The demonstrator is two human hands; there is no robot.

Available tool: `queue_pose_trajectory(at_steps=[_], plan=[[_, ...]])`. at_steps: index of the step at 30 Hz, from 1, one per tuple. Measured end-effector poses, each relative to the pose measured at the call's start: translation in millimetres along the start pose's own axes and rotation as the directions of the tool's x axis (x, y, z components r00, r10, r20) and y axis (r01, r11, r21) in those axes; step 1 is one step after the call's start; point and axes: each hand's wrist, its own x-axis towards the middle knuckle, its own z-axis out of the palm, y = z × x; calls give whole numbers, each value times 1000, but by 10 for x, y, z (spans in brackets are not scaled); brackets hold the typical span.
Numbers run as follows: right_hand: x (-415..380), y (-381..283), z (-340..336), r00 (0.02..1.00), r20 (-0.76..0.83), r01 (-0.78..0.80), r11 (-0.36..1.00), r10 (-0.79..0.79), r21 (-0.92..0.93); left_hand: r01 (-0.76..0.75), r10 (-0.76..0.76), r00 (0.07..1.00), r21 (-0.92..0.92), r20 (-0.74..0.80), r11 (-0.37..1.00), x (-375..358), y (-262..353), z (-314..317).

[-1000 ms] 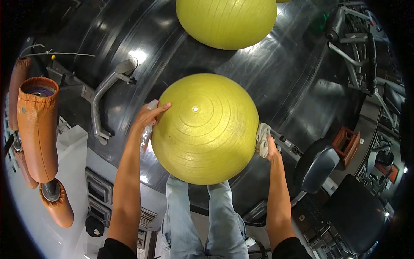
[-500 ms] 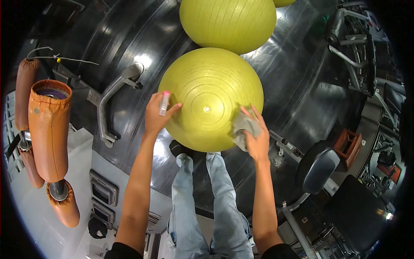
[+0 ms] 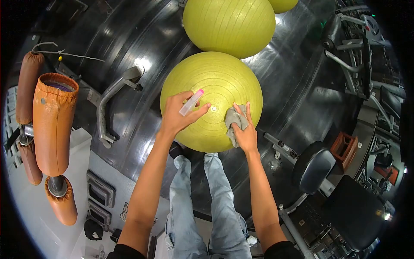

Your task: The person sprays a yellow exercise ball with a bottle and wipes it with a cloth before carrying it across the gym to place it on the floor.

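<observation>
A yellow-green exercise ball [image 3: 202, 134] with ring-shaped grooves sits right in front of my feet. My left hand [image 3: 176, 114] is over its left side, closed around a small clear bottle [image 3: 189, 104] with a pink top; part of the bottle is hidden by the fingers. On the ball's right side, my right hand [image 3: 246, 137] presses a crumpled grey cloth [image 3: 231, 122] against the surface, fingers spread over it. The ball's pale plug [image 3: 214, 108] shows between the two hands.
A second yellow-green ball [image 3: 228, 26] stands behind the first, with part of another [image 3: 283, 4] beyond. Orange padded rollers [image 3: 54, 125] and a bent metal bar [image 3: 103, 108] are at left. A black padded seat [image 3: 317, 166] and gym machines [image 3: 355, 56] line the right.
My left hand has moved right, towards the ball's middle, with the bottle tilting. My right hand and the cloth have shifted left and slightly inward on the ball.
</observation>
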Motion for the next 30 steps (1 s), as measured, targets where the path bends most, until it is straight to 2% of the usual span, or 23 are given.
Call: queue_pose_trajectory(at_steps=[2, 5, 7, 8, 11, 13, 17, 19, 23, 25, 28, 30], plan=[[50, 13, -13, 1000, 9, -30, 999, 30, 31, 36, -37, 999, -18, -11, 999, 31, -47, 68], [70, 19, -48, 999, 18, -32, 998, 31, 49, -32, 34, 998, 28, -54, 999, 87, -82, 141], [58, 56, -35, 1000, 12, -23, 999, 23, 47, 63, -50, 996, 173, -75, 983, 124, -95, 124], [54, 69, -31, 1000, 9, -13, 999, 12, 44, 61, -49, 996, 173, -74, 983, 116, -98, 100], [45, 75, -34, 1000, -11, -21, 999, 21, 36, 80, -78, 997, 124, -26, 989, 59, -35, -10], [71, 71, -51, 999, -18, -31, 999, 32, 42, 194, -194, 981, 68, 2, 979, -9, 40, -68], [111, 51, -74, 999, -12, -49, 996, 50, 76, 272, -272, 962, -11, 38, 962, -193, 16, -172], [95, 39, -68, 999, -13, -41, 997, 42, 71, 258, -258, 966, 76, -11, 963, -320, -131, -201], [66, 51, -44, 1000, -13, -6, 994, 8, 106, 226, -219, 970, 63, -101, 972, -554, -307, -218], [67, 55, -36, 1000, -12, -1, 994, 2, 108, 306, -304, 938, -13, -165, 952, -638, -313, -217], [66, 46, -21, 1000, -1, 9, 991, -9, 131, 289, -277, 947, 56, -162, 956, -732, -397, -232], [75, 88, -8, 1000, 6, 14, 989, -15, 149, 309, -299, 936, 31, -184, 950, -776, -426, -210]])
